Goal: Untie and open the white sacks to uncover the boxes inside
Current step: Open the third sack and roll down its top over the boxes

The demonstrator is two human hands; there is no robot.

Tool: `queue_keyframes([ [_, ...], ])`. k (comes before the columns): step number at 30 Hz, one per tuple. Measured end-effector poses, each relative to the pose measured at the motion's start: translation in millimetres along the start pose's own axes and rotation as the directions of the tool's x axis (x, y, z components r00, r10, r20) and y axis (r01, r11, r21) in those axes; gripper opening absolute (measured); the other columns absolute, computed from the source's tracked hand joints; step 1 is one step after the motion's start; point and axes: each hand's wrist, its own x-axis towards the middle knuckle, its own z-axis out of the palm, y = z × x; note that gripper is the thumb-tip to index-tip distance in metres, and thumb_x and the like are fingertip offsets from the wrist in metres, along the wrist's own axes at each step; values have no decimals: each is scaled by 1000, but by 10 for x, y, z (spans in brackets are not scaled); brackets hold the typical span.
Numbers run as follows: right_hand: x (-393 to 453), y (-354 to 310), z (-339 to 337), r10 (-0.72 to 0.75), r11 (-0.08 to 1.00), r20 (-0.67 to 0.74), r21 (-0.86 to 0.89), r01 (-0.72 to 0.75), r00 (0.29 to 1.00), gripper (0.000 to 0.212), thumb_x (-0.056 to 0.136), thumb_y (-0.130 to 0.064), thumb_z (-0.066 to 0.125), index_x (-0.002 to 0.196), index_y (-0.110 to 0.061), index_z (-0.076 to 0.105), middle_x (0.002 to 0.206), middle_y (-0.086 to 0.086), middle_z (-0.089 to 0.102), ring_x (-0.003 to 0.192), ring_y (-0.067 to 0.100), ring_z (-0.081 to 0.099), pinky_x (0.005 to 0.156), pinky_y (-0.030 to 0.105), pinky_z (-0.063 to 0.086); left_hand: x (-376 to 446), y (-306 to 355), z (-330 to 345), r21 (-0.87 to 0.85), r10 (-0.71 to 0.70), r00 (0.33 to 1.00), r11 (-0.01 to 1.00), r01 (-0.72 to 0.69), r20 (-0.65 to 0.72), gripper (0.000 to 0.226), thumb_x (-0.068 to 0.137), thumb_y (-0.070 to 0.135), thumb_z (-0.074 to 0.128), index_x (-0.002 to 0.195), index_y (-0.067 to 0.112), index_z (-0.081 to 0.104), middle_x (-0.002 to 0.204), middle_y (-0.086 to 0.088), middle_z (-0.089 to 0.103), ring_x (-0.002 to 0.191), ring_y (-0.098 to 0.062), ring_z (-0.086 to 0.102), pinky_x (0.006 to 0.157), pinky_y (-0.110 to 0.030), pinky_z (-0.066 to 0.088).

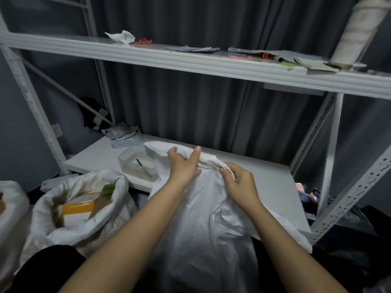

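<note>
A large white sack (203,210) stands in front of me and leans on the lower shelf (264,176). Its top is bunched into a twisted neck between my hands. My left hand (184,164) grips the neck from the left, thumb and fingers wrapped over the fabric. My right hand (240,183) pinches the bunched fabric just to the right. Whatever is inside this sack is hidden. To the left, a second white sack (69,216) lies open, showing cardboard boxes (84,205) with a yellow stripe inside.
A clear plastic container (137,164) sits on the lower shelf beside the sack, with packets (122,134) behind it. The upper shelf (190,62) holds papers and a roll (357,30). Another white sack (10,199) is at the far left. Metal rack posts (347,199) stand right.
</note>
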Motion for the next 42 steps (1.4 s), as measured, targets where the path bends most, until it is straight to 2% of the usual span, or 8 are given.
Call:
queue_keyframes([
  [4,41,-211,-84,-85,892,106,-435,123,991,26,93,-35,53,117,-25,49,88,-3,66,80,23,61,64,32,42,186,166,117,20,39,997,999,-38,-72,58,87,8,64,135,18,34,128,-5,47,111,-24,56,84,-40,55],
  [10,243,-372,-1,79,993,70,77,-85,994,22,80,-24,74,86,-18,53,82,-10,56,72,3,52,64,22,41,73,218,87,-79,61,997,995,-58,36,47,86,4,65,121,25,42,113,-6,56,104,-20,60,87,-41,55],
  [15,1,-281,314,-449,795,74,-423,435,891,2,78,-16,45,80,-16,43,82,3,47,71,19,43,49,31,33,46,90,-29,-134,-14,994,991,-1,-108,28,85,13,69,106,20,52,109,-6,61,95,-19,63,88,-39,55],
  [19,0,-401,296,-47,998,125,-39,52,991,27,84,-37,66,99,-22,50,106,-6,46,92,10,47,79,24,43,-5,89,-94,-185,-18,997,983,3,-81,27,84,2,66,98,22,54,109,-8,63,90,-20,64,77,-33,57],
  [22,101,-491,309,159,972,30,169,-162,987,23,83,-31,71,93,-23,52,96,-6,57,79,3,54,69,10,41,-117,102,-126,-211,-13,1000,977,12,-6,18,89,1,61,100,15,59,101,-7,63,87,-17,64,62,-21,56],
  [29,-35,-413,518,-377,882,206,-220,418,903,10,76,-2,60,81,-9,55,84,-1,48,79,26,52,65,26,36,-111,120,-290,-62,-74,994,996,69,-77,18,89,15,65,73,7,61,80,-15,61,78,-25,56,74,-34,51],
  [36,102,-676,445,287,912,108,275,-306,952,28,81,-37,74,97,-18,62,90,-4,65,76,5,62,65,13,47,-256,117,-388,-40,-159,979,985,166,127,24,99,26,49,100,13,69,90,-5,72,74,-13,66,58,-19,49],
  [42,-8,-688,601,27,998,-48,66,-24,998,9,76,-7,70,79,-15,67,76,-3,63,68,8,56,65,13,39,-280,158,-671,-110,-257,956,956,273,144,41,100,36,43,93,1,62,87,-11,69,76,-17,68,70,-25,58],
])
